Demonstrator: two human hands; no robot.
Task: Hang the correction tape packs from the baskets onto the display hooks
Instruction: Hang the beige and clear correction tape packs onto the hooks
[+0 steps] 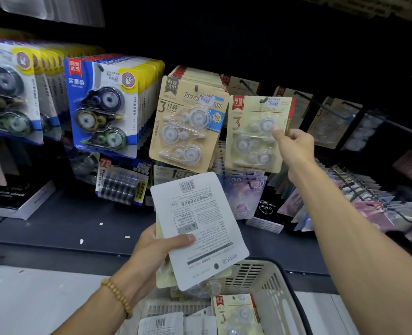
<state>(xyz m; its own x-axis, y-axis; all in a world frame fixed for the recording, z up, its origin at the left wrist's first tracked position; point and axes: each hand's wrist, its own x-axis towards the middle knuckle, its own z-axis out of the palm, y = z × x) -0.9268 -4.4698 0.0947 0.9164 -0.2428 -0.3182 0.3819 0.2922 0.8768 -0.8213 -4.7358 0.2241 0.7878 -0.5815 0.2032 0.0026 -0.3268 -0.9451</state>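
Note:
My right hand pinches the right edge of a beige three-piece correction tape pack, held up with its hang hole at the tip of a black display hook. My left hand grips a small stack of packs, white backs and barcode towards me, just above the basket. A white plastic basket at the bottom holds several more packs. To the left of the hook hangs a full row of the same beige packs.
Blue-carded correction tape packs hang at the left. Black hooks with a few packs stick out at the right. A lower row holds refill packs and purple packs. A dark shelf ledge runs below the display.

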